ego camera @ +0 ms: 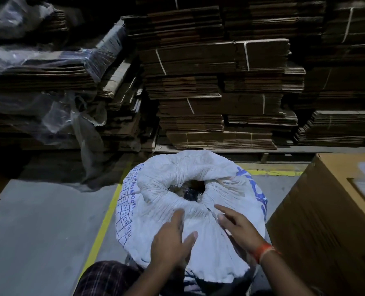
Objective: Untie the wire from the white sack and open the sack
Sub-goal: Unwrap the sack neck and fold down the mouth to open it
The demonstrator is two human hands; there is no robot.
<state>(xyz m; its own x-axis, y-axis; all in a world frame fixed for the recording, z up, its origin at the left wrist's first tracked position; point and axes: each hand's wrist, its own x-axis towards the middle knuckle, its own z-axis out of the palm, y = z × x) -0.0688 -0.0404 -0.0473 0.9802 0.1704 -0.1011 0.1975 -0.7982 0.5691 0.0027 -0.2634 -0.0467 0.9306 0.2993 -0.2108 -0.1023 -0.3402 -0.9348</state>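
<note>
The white sack (162, 189) with blue print stands on the floor right in front of me. Its gathered mouth (191, 190) gapes a little, showing something dark inside. I cannot make out any wire. My left hand (172, 240) lies flat on the near side of the sack, fingers spread toward the mouth. My right hand (235, 226), with an orange band at the wrist, rests on the sack just right of the gathers, fingers apart. Neither hand holds anything.
Tall stacks of flattened cardboard (220, 82) fill the background, some under clear plastic sheet (49, 60). A large brown carton (326, 221) stands close on the right. A yellow floor line (104, 223) runs past the sack's left side on the grey floor.
</note>
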